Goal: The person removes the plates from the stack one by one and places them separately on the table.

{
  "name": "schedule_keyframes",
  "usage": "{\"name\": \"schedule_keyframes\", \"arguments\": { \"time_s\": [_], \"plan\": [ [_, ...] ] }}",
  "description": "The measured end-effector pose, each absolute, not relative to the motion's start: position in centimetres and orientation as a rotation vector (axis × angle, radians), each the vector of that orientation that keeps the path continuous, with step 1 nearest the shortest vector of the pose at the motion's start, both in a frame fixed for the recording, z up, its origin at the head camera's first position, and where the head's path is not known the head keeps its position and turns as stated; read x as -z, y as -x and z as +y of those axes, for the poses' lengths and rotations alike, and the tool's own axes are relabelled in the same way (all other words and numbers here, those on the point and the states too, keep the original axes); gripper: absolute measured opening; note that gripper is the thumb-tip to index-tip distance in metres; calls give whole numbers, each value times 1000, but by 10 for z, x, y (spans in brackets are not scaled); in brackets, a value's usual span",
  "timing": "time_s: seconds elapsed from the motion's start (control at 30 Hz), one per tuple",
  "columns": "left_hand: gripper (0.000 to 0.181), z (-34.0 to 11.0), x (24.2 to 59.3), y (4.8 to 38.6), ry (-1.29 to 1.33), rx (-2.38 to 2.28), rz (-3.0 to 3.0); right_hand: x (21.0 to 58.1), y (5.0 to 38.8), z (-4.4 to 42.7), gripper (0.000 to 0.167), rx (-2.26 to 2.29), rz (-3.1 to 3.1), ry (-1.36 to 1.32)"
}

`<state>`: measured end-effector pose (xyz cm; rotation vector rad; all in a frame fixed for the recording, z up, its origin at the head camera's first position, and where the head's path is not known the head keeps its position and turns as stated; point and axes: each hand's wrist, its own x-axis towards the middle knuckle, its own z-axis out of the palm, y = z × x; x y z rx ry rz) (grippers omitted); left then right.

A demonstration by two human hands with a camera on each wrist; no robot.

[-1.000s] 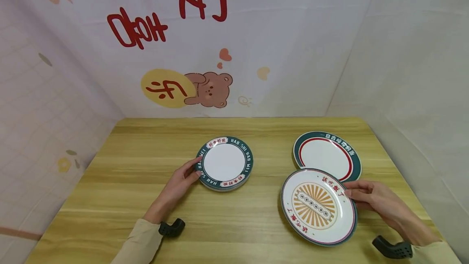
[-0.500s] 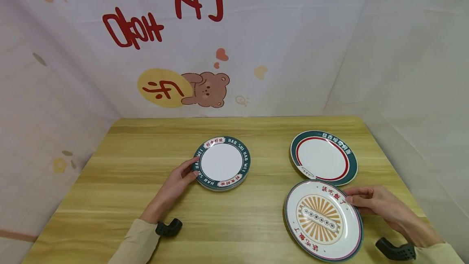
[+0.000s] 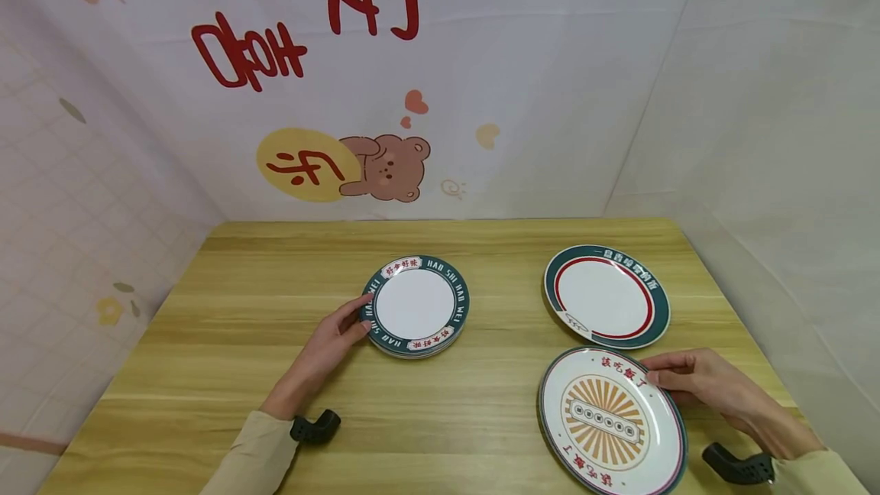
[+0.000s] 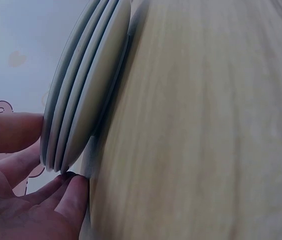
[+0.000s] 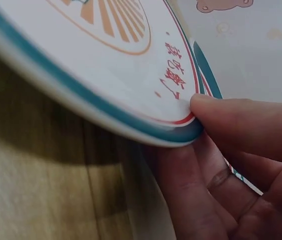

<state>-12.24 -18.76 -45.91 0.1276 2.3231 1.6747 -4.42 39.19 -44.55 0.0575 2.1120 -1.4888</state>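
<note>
On the wooden worktop (image 3: 440, 434), the round, glossy white plate with the orange sunburst and teal rim (image 3: 614, 420) is toward 4 o'clock. Just beyond its 12 o'clock rim lies the round white plate with the green band and red ring (image 3: 605, 298). Toward 11 o'clock sits the stack of smaller, round, green-rimmed white plates (image 3: 415, 304). The right hand (image 3: 715, 386) pinches the sunburst plate's 1 o'clock edge, thumb uppermost; a deeper grip would probably steady it. The left hand (image 3: 331, 344) grips the stack's 9 o'clock rim; light, even pressure should keep it aligned.
</note>
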Motion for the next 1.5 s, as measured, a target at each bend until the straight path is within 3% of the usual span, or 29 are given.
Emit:
{"name": "schedule_keyframes", "arguments": {
  "time_s": [0.57,0.8,1.03,1.5],
  "plan": [
    [52,-190,458,124,-91,-1657,2342,437,52,389,51,1231,2338,-163],
    [55,-186,459,123,-103,-1711,2304,424,49,395,49,1381,2387,-69],
    [68,-183,462,127,-87,-1790,2288,406,56,365,50,1509,2624,0],
    [55,-170,465,125,142,-1822,2455,394,85,287,45,1690,2724,141]
  ]
}}
